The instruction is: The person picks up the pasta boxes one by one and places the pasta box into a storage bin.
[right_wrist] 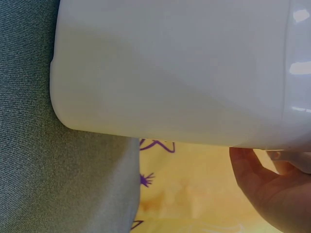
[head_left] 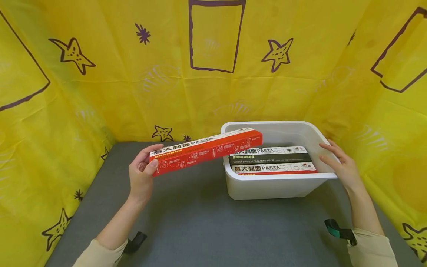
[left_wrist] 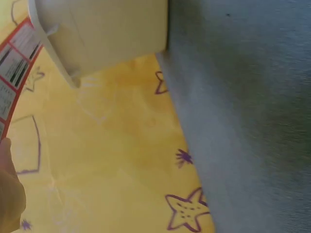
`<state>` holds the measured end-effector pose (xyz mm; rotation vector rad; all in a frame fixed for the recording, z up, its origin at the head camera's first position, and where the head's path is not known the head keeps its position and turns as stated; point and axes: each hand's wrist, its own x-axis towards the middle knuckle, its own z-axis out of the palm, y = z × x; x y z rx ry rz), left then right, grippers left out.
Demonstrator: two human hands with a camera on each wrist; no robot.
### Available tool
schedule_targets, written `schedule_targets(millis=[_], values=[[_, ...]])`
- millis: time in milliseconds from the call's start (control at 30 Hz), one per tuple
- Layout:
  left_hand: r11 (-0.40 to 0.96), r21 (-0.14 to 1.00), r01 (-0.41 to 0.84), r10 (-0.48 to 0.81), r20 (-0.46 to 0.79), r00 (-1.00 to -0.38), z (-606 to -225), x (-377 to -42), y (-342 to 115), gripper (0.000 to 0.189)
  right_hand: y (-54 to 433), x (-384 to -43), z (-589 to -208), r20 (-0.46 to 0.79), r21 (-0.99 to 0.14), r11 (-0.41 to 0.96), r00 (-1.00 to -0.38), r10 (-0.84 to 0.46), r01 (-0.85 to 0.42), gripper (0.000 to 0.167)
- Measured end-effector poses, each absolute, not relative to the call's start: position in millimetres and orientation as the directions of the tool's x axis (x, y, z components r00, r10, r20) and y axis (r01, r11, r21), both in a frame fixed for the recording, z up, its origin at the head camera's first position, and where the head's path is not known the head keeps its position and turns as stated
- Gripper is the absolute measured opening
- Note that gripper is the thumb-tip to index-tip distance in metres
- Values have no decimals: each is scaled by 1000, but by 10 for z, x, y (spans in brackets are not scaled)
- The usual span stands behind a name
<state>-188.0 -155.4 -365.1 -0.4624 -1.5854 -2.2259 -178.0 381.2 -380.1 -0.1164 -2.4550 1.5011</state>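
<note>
My left hand [head_left: 141, 170] grips the near end of a red and white pasta box [head_left: 207, 148], thumb on the front face and fingers behind. The box is held tilted, its right end higher and overlapping the left rim of a white plastic bin [head_left: 267, 189]. My right hand [head_left: 341, 163] holds the bin's right rim, with fingers reaching over the edge; the right wrist view shows other fingers against the outer wall. Inside the bin lie a black pepper flavor pasta box [head_left: 270, 157] and, in front of it, another red and white pasta box [head_left: 273, 168].
The bin stands on a dark grey table [head_left: 207, 230]. Yellow cloth [head_left: 160, 100] with purple starfish drawings encloses the back and both sides. Dark straps [head_left: 340, 231] hang near both sleeves.
</note>
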Motion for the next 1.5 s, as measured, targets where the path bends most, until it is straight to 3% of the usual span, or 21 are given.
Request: schedule_targets(millis=[333,633,967,1133,1500], values=[[-208,813,544,46,563,-825,-3565,-2006,-1344,35,3804,-1794,-3804,167,-886,460,-964,207,-55,47],[-155,830,536,153,556,-817,-3520,-2123,-1192,39,3820,-1788,-3813,178,-891,450,-962,207,-68,47],[-194,838,510,321,546,-774,-3481,-2255,-973,52,3792,-1769,-3783,158,-889,455,-965,211,-46,47],[-182,881,438,380,473,-795,-3511,-2279,-897,57,3795,-1768,-3781,161,-891,452,-965,209,-51,47],[156,859,488,411,393,-822,-3574,-2282,-758,55,3810,-1757,-3787,172,-898,434,-963,209,-67,47]])
